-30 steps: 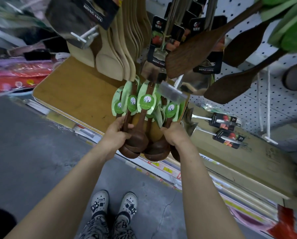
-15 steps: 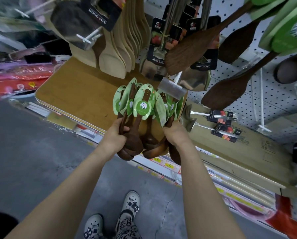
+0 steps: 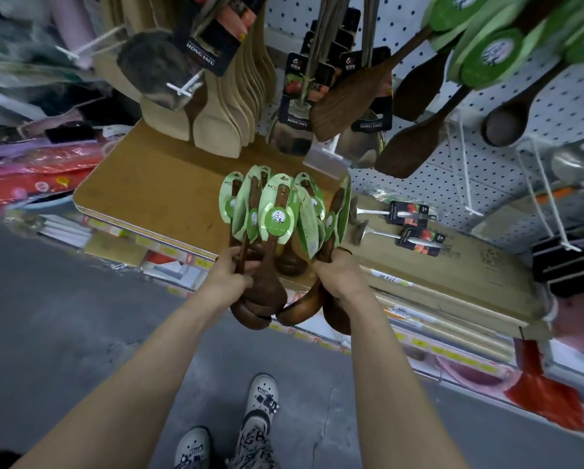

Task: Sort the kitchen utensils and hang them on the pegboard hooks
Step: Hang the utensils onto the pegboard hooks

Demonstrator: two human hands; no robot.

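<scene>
Out in front of the person, the left hand curls round the handles of one cluster of dark wooden ladles and the right hand grips another, their green tags fanned upward. Behind them lies a brown shelf board. Beyond it, dark spatulas hang on the white pegboard.

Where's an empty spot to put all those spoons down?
The brown board is bare left of the wooden spoons gripped by the left hand and right hand, below the hanging pale spatulas. The cardboard box is bare right of two packaged metal utensils. Overhead, the pegboard is crowded.
</scene>
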